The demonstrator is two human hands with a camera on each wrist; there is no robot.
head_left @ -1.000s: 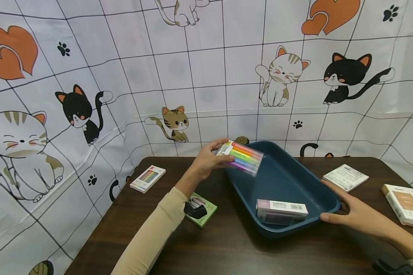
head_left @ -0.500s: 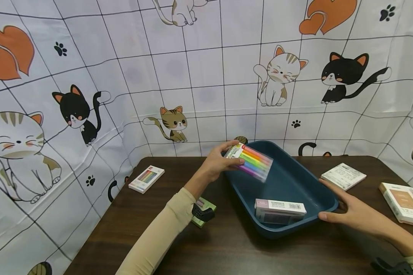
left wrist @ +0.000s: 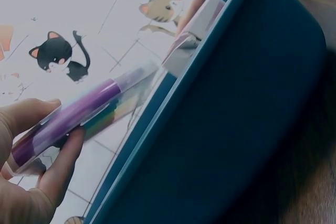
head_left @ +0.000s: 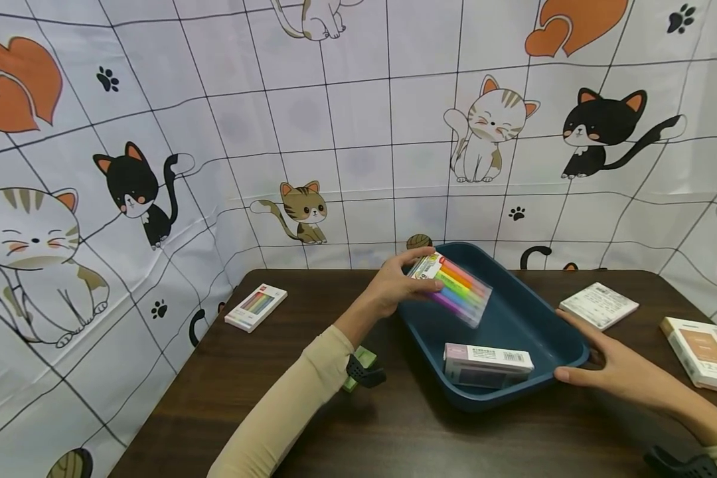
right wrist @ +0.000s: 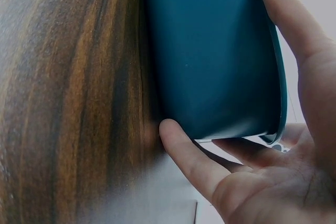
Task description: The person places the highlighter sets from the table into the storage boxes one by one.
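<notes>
A clear pack of rainbow-coloured markers point(head_left: 461, 292) is pinched at one end by my left hand point(head_left: 396, 287), tilted over the left part of a dark blue plastic bin point(head_left: 504, 322). In the left wrist view, thumb and fingers grip the pack point(left wrist: 86, 113), a purple marker facing the camera. Inside the bin, at the near end, lies a white and pinkish box point(head_left: 488, 365). My right hand point(head_left: 612, 364) holds the bin's right corner. In the right wrist view, its thumb is at the rim and a fingertip touches low on the outer wall point(right wrist: 210, 61).
On the dark wooden table point(head_left: 215, 411) a white colour-striped box point(head_left: 255, 307) lies at the left. A green box point(head_left: 361, 362) is partly hidden by the left wrist. A white box point(head_left: 599, 305) and a thicker box point(head_left: 702, 355) lie right of the bin. A cat-print curtain point(head_left: 358, 133) hangs behind.
My left hand has moved right with the marker pack, bringing it farther over the bin. The left forearm now covers more of the green box. The right hand and bin have stayed put.
</notes>
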